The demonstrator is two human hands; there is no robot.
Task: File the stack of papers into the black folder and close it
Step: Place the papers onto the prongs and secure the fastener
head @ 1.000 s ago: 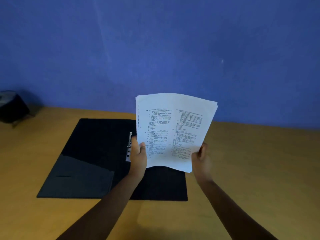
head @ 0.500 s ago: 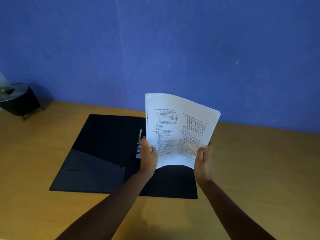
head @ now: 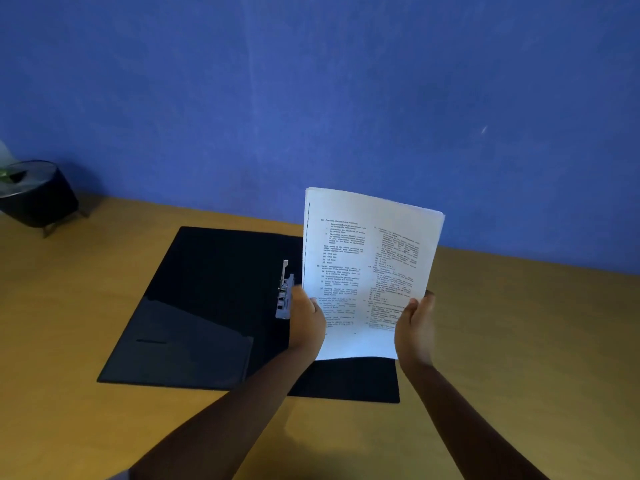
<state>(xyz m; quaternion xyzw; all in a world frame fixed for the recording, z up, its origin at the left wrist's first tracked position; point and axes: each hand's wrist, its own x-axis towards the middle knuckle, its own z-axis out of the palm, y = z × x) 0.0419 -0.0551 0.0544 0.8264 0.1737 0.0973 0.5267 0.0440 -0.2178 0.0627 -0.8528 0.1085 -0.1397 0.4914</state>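
A stack of printed white papers (head: 370, 265) stands nearly upright over the right half of the black folder (head: 221, 289), its bottom edge close to or on the folder. My left hand (head: 306, 322) grips the stack's lower left edge and my right hand (head: 415, 327) grips its lower right edge. The folder lies open flat on the wooden table (head: 519, 341). A metal clip mechanism (head: 284, 292) sits at its spine, just left of my left hand. The papers hide most of the folder's right half.
A black pot (head: 38, 195) on small legs stands at the table's far left, by the blue wall (head: 346, 98). The folder's left flap carries a shiny inner pocket (head: 187, 344).
The papers have come down and tipped more upright, squared between both hands, over the folder's right half. The view has shifted so the folder sits further right in frame.
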